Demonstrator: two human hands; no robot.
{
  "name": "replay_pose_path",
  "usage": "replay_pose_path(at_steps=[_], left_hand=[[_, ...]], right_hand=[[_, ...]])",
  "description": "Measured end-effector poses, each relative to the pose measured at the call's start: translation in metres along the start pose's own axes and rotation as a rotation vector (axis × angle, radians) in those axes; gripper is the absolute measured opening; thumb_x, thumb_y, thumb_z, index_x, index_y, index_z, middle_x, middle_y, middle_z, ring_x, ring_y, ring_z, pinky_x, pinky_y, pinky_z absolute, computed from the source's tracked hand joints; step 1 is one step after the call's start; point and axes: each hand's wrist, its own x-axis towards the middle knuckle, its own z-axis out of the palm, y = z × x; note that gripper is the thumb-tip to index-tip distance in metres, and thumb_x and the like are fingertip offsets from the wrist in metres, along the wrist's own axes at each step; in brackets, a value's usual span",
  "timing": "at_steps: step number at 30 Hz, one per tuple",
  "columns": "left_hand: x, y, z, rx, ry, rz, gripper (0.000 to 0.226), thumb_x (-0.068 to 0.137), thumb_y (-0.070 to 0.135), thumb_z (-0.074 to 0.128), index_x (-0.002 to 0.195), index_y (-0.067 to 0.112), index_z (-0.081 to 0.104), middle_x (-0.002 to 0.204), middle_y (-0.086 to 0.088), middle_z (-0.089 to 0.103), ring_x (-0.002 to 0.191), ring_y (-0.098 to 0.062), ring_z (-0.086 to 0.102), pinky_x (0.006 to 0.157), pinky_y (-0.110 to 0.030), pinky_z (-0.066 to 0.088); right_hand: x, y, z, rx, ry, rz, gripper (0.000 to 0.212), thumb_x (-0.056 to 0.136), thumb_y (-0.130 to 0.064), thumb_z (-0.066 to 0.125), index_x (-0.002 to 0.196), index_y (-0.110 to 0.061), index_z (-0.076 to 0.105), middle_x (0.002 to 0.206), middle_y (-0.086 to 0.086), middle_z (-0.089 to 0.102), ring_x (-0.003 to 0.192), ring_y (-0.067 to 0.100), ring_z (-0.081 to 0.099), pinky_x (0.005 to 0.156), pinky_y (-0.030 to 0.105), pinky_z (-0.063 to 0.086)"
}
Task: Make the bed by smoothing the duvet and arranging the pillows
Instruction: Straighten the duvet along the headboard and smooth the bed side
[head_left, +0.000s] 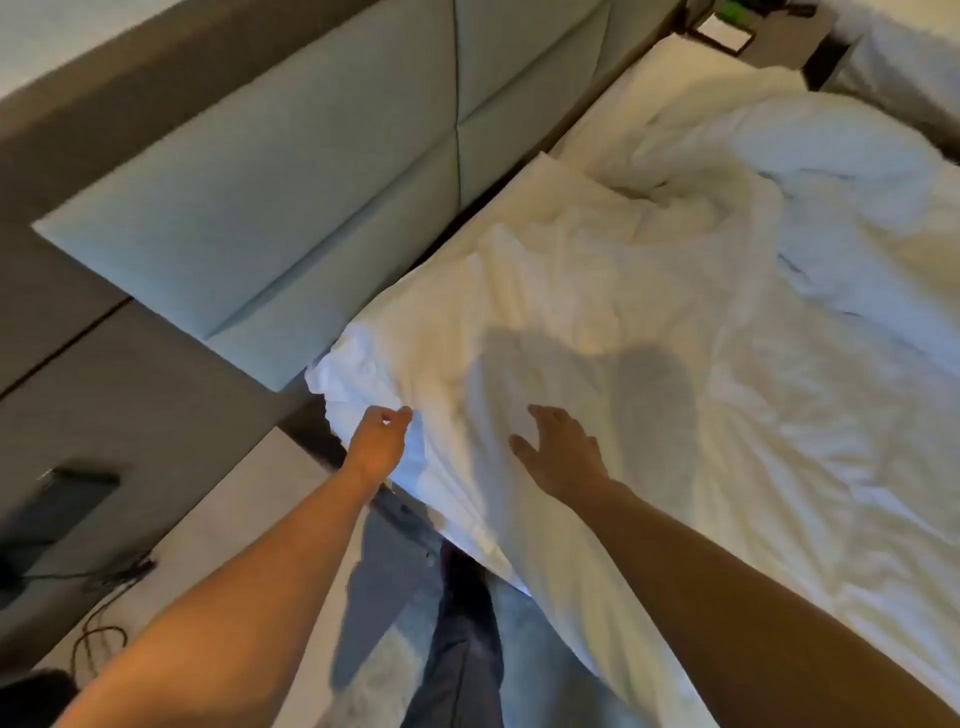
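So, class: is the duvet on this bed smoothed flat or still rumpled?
Still rumpled. The duvet shows deep folds and bunched ridges near the headboard; the left hand pinches its corner, the right hand is spread open over it.

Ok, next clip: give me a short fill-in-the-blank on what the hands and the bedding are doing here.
1. The left hand pinches the duvet near the ____ of the bed.
2. The right hand is spread with its fingers ____ over the duvet.
3. The duvet's surface looks ____, not smooth.
4. The padded headboard stands on the person's ____ side.

Missing words: corner; open; wrinkled; left
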Motion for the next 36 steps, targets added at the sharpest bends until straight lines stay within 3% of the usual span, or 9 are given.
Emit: replay_pose_path(at_steps=[5, 10, 14, 17, 21, 27, 30, 33, 36], left_hand=[[0.068, 0.048, -0.018, 0.074, 0.193, 0.055, 0.071, 0.091, 0.056, 0.068, 0.139, 0.007, 0.048, 0.129, -0.012, 0.061, 0.122, -0.036, 0.059, 0.109, -0.049, 0.046], [0.112, 0.068, -0.010, 0.259, 0.375, -0.056, 0.100, 0.087, 0.077, 0.053, 0.148, -0.001, 0.038, 0.146, -0.026, 0.048, 0.133, -0.044, 0.050, 0.110, -0.057, 0.042], [0.114, 0.088, 0.006, 0.205, 0.443, -0.179, 0.098, 0.087, 0.078, 0.052, 0.146, 0.001, 0.041, 0.143, -0.022, 0.051, 0.126, -0.040, 0.053, 0.107, -0.053, 0.044], [0.106, 0.102, 0.014, -0.085, 0.317, -0.149, 0.069, 0.089, 0.066, 0.064, 0.127, 0.010, 0.051, 0.113, -0.007, 0.058, 0.108, -0.027, 0.055, 0.096, -0.043, 0.046], [0.103, 0.107, 0.015, -0.351, 0.109, -0.102, 0.060, 0.090, 0.059, 0.068, 0.132, 0.019, 0.055, 0.115, 0.000, 0.066, 0.095, -0.018, 0.064, 0.085, -0.038, 0.052], [0.070, 0.100, 0.000, -0.506, 0.254, 0.105, 0.027, 0.098, 0.042, 0.068, 0.118, 0.025, 0.062, 0.105, 0.010, 0.069, 0.101, -0.014, 0.069, 0.087, -0.034, 0.056], [0.043, 0.087, -0.011, -0.614, 0.308, 0.216, 0.020, 0.098, 0.029, 0.070, 0.117, 0.027, 0.068, 0.112, 0.007, 0.074, 0.102, -0.012, 0.073, 0.089, -0.034, 0.060], [0.011, 0.068, -0.025, -0.642, 0.424, 0.261, 0.014, 0.099, 0.018, 0.068, 0.104, 0.030, 0.071, 0.105, 0.008, 0.077, 0.097, -0.009, 0.075, 0.087, -0.033, 0.061], [-0.025, 0.034, -0.048, -0.591, 0.575, 0.188, 0.015, 0.096, 0.023, 0.068, 0.109, 0.029, 0.072, 0.107, 0.006, 0.077, 0.099, -0.012, 0.074, 0.090, -0.040, 0.061]], right_hand=[[0.082, -0.040, 0.014, 0.032, 0.048, -0.012, 0.084, 0.096, -0.067, 0.047, 0.163, -0.024, 0.018, 0.169, 0.001, 0.023, 0.153, 0.024, 0.024, 0.115, 0.051, 0.031], [0.114, -0.063, 0.050, -0.028, 0.002, 0.063, 0.128, 0.071, -0.095, 0.046, 0.163, -0.023, -0.006, 0.172, 0.006, 0.000, 0.158, 0.031, 0.004, 0.118, 0.059, 0.024], [0.120, -0.069, 0.078, -0.084, -0.014, 0.084, 0.148, 0.057, -0.101, 0.048, 0.160, -0.020, -0.020, 0.171, 0.013, -0.015, 0.158, 0.036, -0.010, 0.122, 0.062, 0.014], [0.118, -0.066, 0.087, -0.106, 0.030, 0.061, 0.146, 0.060, -0.099, 0.050, 0.159, -0.019, -0.021, 0.170, 0.016, -0.015, 0.157, 0.037, -0.011, 0.122, 0.062, 0.012], [0.114, -0.063, 0.083, -0.087, 0.012, 0.035, 0.145, 0.061, -0.097, 0.053, 0.159, -0.019, -0.020, 0.170, 0.016, -0.014, 0.158, 0.036, -0.010, 0.123, 0.062, 0.012], [0.081, -0.058, 0.084, -0.042, -0.054, -0.040, 0.147, 0.062, -0.093, 0.058, 0.155, -0.023, -0.031, 0.169, 0.012, -0.024, 0.156, 0.031, -0.020, 0.122, 0.063, 0.007], [0.054, -0.066, 0.093, -0.063, 0.012, -0.062, 0.128, 0.073, -0.088, 0.049, 0.160, -0.025, -0.020, 0.172, 0.011, -0.012, 0.159, 0.032, -0.004, 0.117, 0.062, 0.023], [0.029, -0.065, 0.104, -0.098, 0.093, -0.189, 0.096, 0.093, -0.053, 0.062, 0.164, -0.023, 0.006, 0.171, 0.010, 0.017, 0.154, 0.033, 0.028, 0.105, 0.055, 0.048], [0.003, -0.064, 0.105, 0.040, -0.116, -0.375, 0.076, 0.100, -0.024, 0.059, 0.164, -0.025, 0.017, 0.171, 0.004, 0.019, 0.154, 0.030, 0.028, 0.113, 0.051, 0.042]])
